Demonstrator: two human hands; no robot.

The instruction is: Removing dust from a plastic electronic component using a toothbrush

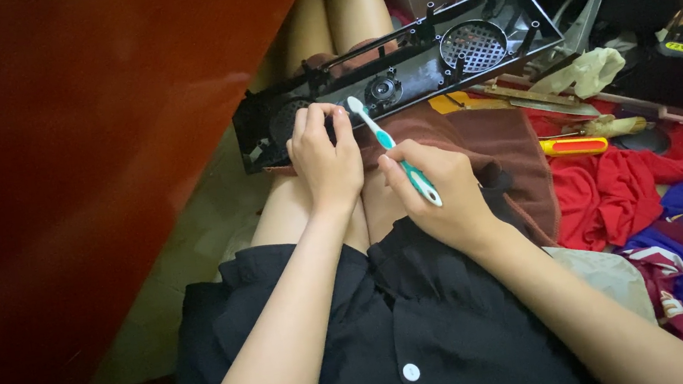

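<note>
Black plastic speaker housing [396,68] is lying slantwise across my knees, over a brown cloth [492,143], its open back facing up; I am seeing a round mesh grille [473,45] toward its far end and a small round driver [384,89] near the middle. My left hand [325,159] is gripping the housing's near edge, fingers curled shut over the rim. My right hand [438,197] is holding a white and teal toothbrush [393,149] in closed fingers, its bristle head resting just beside the small driver. Red fabric [610,189] is lying bunched to my right, with a yellow-handled screwdriver [575,146] resting on it.
</note>
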